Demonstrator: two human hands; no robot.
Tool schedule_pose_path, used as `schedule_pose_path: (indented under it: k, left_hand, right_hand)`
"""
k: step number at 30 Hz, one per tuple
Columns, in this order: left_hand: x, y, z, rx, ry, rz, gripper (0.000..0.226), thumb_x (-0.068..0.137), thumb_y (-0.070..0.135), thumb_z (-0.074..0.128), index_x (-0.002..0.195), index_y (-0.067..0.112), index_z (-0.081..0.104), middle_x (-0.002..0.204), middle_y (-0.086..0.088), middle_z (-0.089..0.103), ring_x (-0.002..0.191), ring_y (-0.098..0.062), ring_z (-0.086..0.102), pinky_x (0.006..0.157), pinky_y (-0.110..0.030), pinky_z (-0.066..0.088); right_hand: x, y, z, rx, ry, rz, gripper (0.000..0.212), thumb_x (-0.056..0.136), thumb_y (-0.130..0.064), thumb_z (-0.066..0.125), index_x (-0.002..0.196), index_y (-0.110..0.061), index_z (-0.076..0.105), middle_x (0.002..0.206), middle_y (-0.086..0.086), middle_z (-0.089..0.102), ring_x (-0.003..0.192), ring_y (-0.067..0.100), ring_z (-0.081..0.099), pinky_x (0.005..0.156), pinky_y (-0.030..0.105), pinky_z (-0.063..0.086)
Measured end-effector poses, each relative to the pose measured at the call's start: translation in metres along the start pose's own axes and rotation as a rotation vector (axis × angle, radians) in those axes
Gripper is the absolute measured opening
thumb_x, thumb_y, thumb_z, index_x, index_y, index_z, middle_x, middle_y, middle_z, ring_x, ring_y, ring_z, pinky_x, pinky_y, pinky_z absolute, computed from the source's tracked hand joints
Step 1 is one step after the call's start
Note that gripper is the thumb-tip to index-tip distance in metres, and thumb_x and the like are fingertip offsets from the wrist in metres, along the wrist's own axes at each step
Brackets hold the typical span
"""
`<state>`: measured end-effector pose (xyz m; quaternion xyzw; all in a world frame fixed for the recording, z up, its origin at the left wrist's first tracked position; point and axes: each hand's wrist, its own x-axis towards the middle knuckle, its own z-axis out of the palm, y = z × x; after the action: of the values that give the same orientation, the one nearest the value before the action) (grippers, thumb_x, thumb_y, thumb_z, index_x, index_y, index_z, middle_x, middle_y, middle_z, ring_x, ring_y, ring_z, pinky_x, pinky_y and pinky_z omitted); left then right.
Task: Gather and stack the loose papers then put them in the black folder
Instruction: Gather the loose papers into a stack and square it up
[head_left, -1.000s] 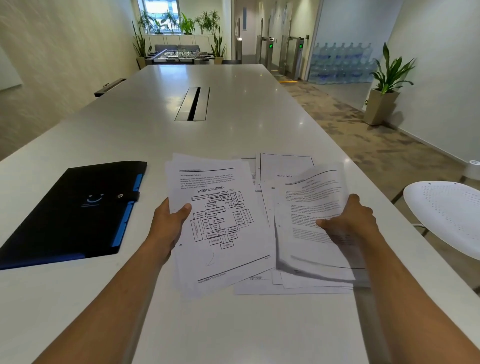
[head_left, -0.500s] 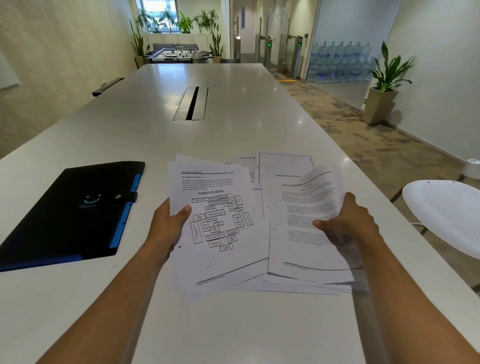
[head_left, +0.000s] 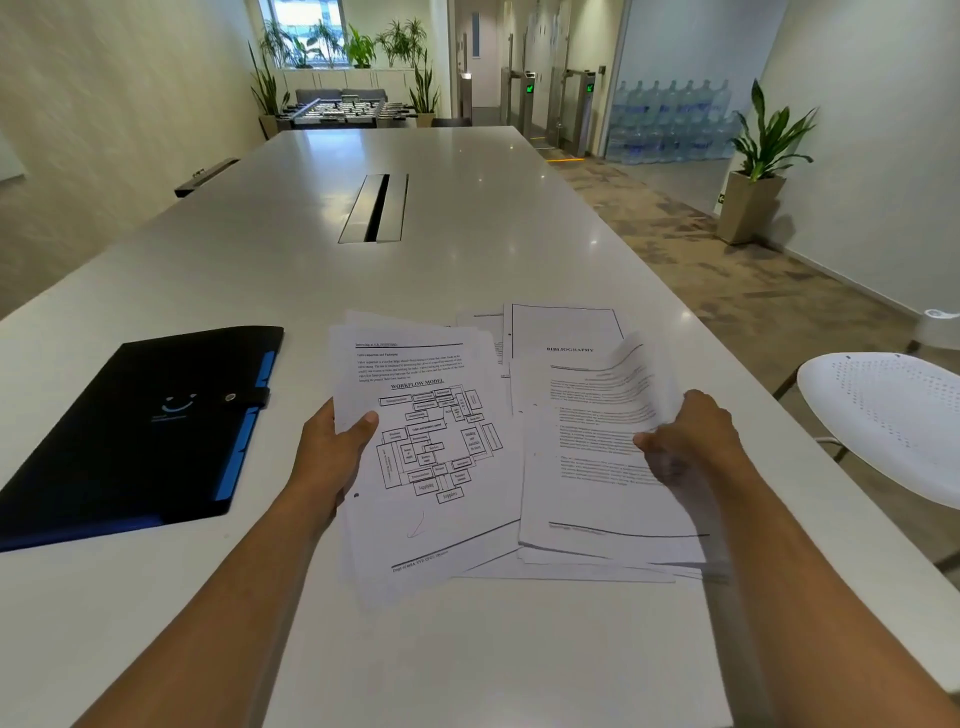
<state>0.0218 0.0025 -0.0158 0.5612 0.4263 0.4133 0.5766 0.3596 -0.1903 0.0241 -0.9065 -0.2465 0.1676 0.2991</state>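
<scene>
A person's left hand (head_left: 332, 452), at lower centre of the frame, is clamped on the left edge of a sheaf of printed pages, the thumb pressed onto the top sheet, headed "WORKFLOW MODEL" (head_left: 431, 447), with a boxed flow diagram below the heading. The right hand (head_left: 691, 441), right of centre, pinches the right edge of a second bundle of text pages (head_left: 597, 457), thumb on top and fingers beneath, the upper corner of its top sheet curling upward. The two bundles sit side by side and overlap slightly at the middle, with further sheets fanned out under them at their lower edges. Just behind, toward the centre of the frame, a page headed "BIBLIOGRAPHY" (head_left: 566, 332) lies flat, partly covered by the right-hand bundle, with the edge of another sheet showing to its left. All of it rests on a long white table (head_left: 467, 218). The black folder (head_left: 140, 431), closed with a snap strap and showing blue tabs along its right edge, lies flat at the left of the frame, near the left hand but apart from the papers. A cable slot (head_left: 375, 208) is set into the table at upper centre. A white perforated chair (head_left: 893, 421) stands at the right edge, and a potted plant (head_left: 763, 161) stands against the wall at upper right.
</scene>
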Motion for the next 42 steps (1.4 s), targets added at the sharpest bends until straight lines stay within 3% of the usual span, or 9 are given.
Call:
schedule_pose_path:
  k: [4, 7, 13, 16, 19, 27, 31, 36, 42]
  left_hand:
    - [0.000, 0.008, -0.005, -0.065, -0.007, -0.019, 0.034, 0.093, 0.023, 0.063, 0.126, 0.031, 0.059, 0.114, 0.008, 0.071, 0.104, -0.017, 0.067, 0.088, -0.041, 0.055]
    - [0.004, 0.027, -0.011, -0.113, -0.080, 0.058, 0.033, 0.093, 0.017, 0.063, 0.124, 0.029, 0.060, 0.117, 0.006, 0.071, 0.106, -0.015, 0.067, 0.089, -0.036, 0.054]
    - [0.013, 0.082, -0.028, -0.222, -0.203, 0.223, 0.033, 0.089, 0.016, 0.064, 0.122, 0.022, 0.064, 0.125, -0.005, 0.067, 0.114, -0.022, 0.063, 0.089, -0.035, 0.054]
    - [0.012, 0.104, -0.034, -0.238, -0.242, 0.263, 0.038, 0.087, 0.023, 0.068, 0.124, 0.023, 0.064, 0.128, -0.005, 0.065, 0.117, -0.023, 0.062, 0.086, -0.033, 0.055]
    - [0.010, 0.119, -0.034, -0.240, -0.262, 0.258, 0.040, 0.085, 0.030, 0.070, 0.124, 0.024, 0.065, 0.129, -0.005, 0.064, 0.117, -0.024, 0.061, 0.085, -0.035, 0.055]
    - [0.004, 0.120, -0.016, -0.258, -0.280, 0.128, 0.030, 0.082, 0.022, 0.066, 0.111, 0.018, 0.072, 0.115, -0.008, 0.071, 0.101, -0.026, 0.070, 0.073, -0.036, 0.059]
    - [0.005, 0.097, 0.008, -0.177, -0.219, 0.023, 0.035, 0.090, 0.004, 0.059, 0.125, -0.001, 0.058, 0.116, -0.018, 0.069, 0.104, -0.032, 0.067, 0.091, -0.045, 0.053]
    - [0.000, 0.064, 0.023, -0.148, -0.063, -0.053, 0.020, 0.094, 0.004, 0.059, 0.110, 0.013, 0.066, 0.105, -0.001, 0.074, 0.099, -0.023, 0.070, 0.092, -0.044, 0.051]
    - [0.003, 0.057, 0.023, -0.114, -0.102, -0.057, 0.021, 0.095, 0.012, 0.059, 0.115, 0.015, 0.063, 0.100, 0.004, 0.075, 0.091, -0.012, 0.072, 0.076, -0.029, 0.057]
  right_hand:
    - [0.001, 0.007, -0.007, 0.363, -0.089, -0.041, 0.041, 0.074, -0.005, 0.080, 0.112, -0.002, 0.064, 0.104, 0.014, 0.070, 0.083, 0.032, 0.069, 0.068, 0.040, 0.060]
    - [0.003, 0.003, -0.018, 0.354, -0.090, -0.153, 0.043, 0.079, -0.009, 0.078, 0.119, -0.005, 0.062, 0.109, 0.008, 0.067, 0.094, 0.029, 0.066, 0.078, 0.038, 0.056]
    - [0.005, -0.002, -0.021, 0.523, -0.038, -0.231, 0.043, 0.082, -0.010, 0.075, 0.121, -0.007, 0.059, 0.109, 0.005, 0.063, 0.093, 0.026, 0.062, 0.075, 0.031, 0.051]
    - [0.005, -0.007, -0.015, 0.705, -0.042, -0.219, 0.037, 0.081, -0.004, 0.074, 0.115, -0.009, 0.060, 0.102, 0.004, 0.067, 0.082, 0.015, 0.066, 0.059, 0.020, 0.055]
    - [0.003, -0.016, 0.001, 0.918, -0.094, -0.170, 0.036, 0.081, 0.004, 0.072, 0.113, -0.006, 0.060, 0.101, 0.006, 0.068, 0.085, 0.021, 0.069, 0.060, 0.023, 0.057]
    - [-0.010, -0.041, 0.043, 1.062, -0.275, -0.152, 0.032, 0.082, 0.010, 0.067, 0.110, -0.005, 0.063, 0.108, 0.013, 0.070, 0.088, 0.026, 0.072, 0.075, 0.037, 0.059]
    - [-0.022, -0.061, 0.056, 1.122, -0.411, -0.143, 0.042, 0.082, 0.009, 0.067, 0.123, 0.004, 0.056, 0.119, 0.020, 0.065, 0.104, 0.034, 0.066, 0.093, 0.047, 0.052]
    - [-0.038, -0.074, 0.067, 1.098, -0.534, -0.165, 0.035, 0.084, 0.001, 0.069, 0.118, 0.002, 0.061, 0.110, 0.019, 0.071, 0.098, 0.032, 0.070, 0.083, 0.042, 0.058]
    - [-0.041, -0.076, 0.069, 1.001, -0.598, -0.223, 0.022, 0.092, -0.007, 0.061, 0.112, -0.004, 0.068, 0.104, 0.018, 0.073, 0.093, 0.035, 0.071, 0.071, 0.040, 0.059]
